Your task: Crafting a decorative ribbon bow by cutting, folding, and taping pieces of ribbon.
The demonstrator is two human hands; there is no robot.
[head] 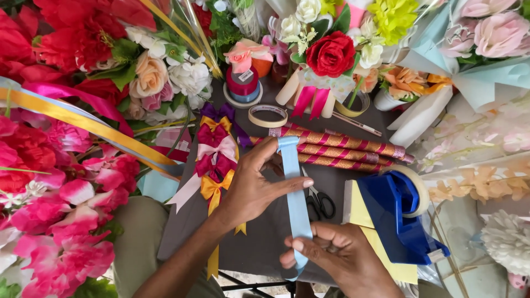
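Observation:
A light blue ribbon (296, 207) runs as a folded strip between my two hands over a dark cloth-covered surface (265, 243). My left hand (255, 185) pinches its upper end, thumb and fingers wrapped around the fold. My right hand (339, 258) grips the lower end near the front edge. Black-handled scissors (319, 201) lie just right of the ribbon, partly under it.
Finished bows (214, 160) in purple, red, pink and yellow lie left of my hands. Red-and-gold wrapped sticks (342, 150), a blue tape dispenser (400, 212), tape rolls (268, 115) and ribbon spools (243, 85) sit behind. Artificial flowers (61, 165) crowd both sides and the back.

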